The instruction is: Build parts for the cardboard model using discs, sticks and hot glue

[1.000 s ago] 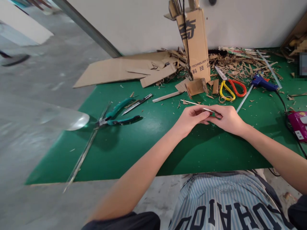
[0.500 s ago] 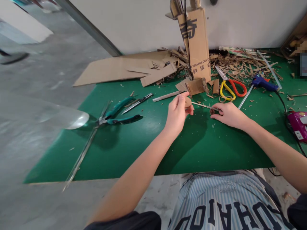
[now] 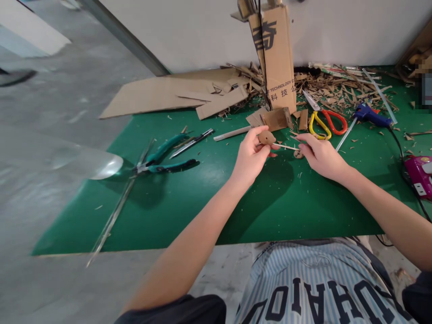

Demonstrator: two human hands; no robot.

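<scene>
My left hand [image 3: 249,157] pinches a small round cardboard disc [image 3: 266,137] between thumb and fingertips, above the green mat [image 3: 189,202]. My right hand [image 3: 320,155] pinches the other end of a thin pale stick [image 3: 286,146] that runs into the disc. A second small cardboard piece [image 3: 298,154] lies on the mat just under my right fingers. Both hands hover near the middle of the mat, a short way in front of a folded cardboard piece [image 3: 275,119].
Green-handled pliers [image 3: 167,159], a utility knife [image 3: 191,143] and a long metal rod [image 3: 116,211] lie at the left. Yellow-and-red scissors [image 3: 326,121], a blue glue gun [image 3: 371,116] and a pink device [image 3: 420,175] sit at the right. A tall cardboard box [image 3: 275,58], flat sheets [image 3: 162,94] and scraps line the back.
My hands were together around the stick. The left hand lifted away with the disc, and now disc and stick meet again with the hands a little further back on the mat.
</scene>
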